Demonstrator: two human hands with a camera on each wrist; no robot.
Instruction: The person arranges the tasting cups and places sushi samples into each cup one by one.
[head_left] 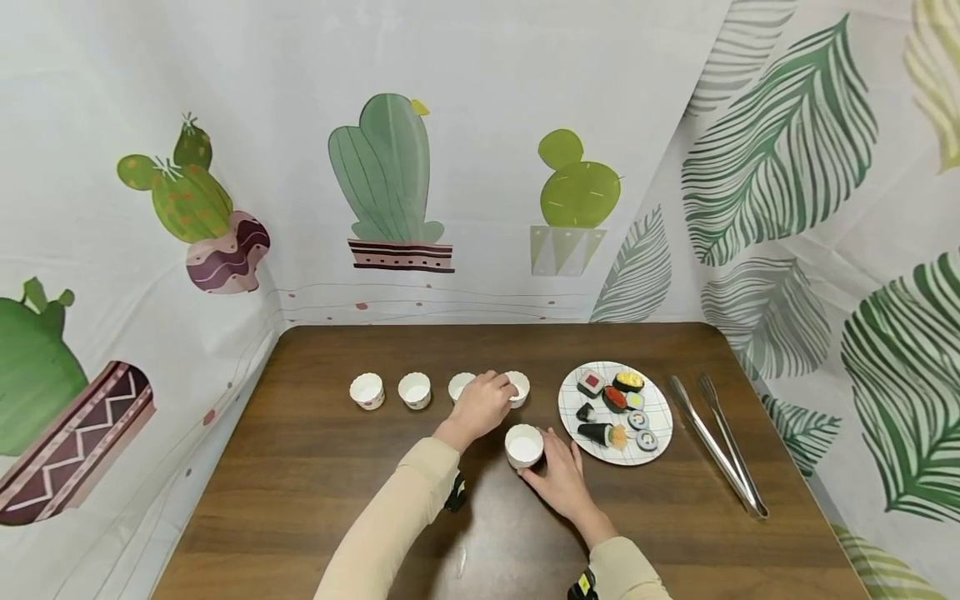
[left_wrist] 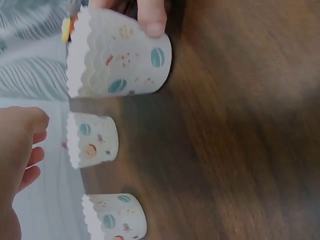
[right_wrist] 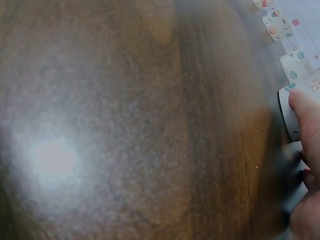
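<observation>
My right hand (head_left: 562,479) holds a white paper baking cup (head_left: 524,447) at its side, thumb at the near side. In the left wrist view this cup (left_wrist: 120,55) shows a scalloped rim and printed sweets, with a fingertip against its wall. My left hand (head_left: 483,406) is over the row behind, its fingertips by the rim of the rightmost cup (head_left: 517,388). It holds nothing; the left wrist view shows its fingers (left_wrist: 34,165) loosely bent. Partly covered by that hand is another cup (head_left: 460,384). Two more cups, one (head_left: 415,390) and another (head_left: 367,391), stand to the left.
A round checked plate (head_left: 570,408) with several sushi pieces (head_left: 615,398) lies right of the cups. Metal tongs (head_left: 723,450) rest beside it near the right edge of the wooden table (head_left: 315,500). A printed cloth (head_left: 480,167) hangs behind.
</observation>
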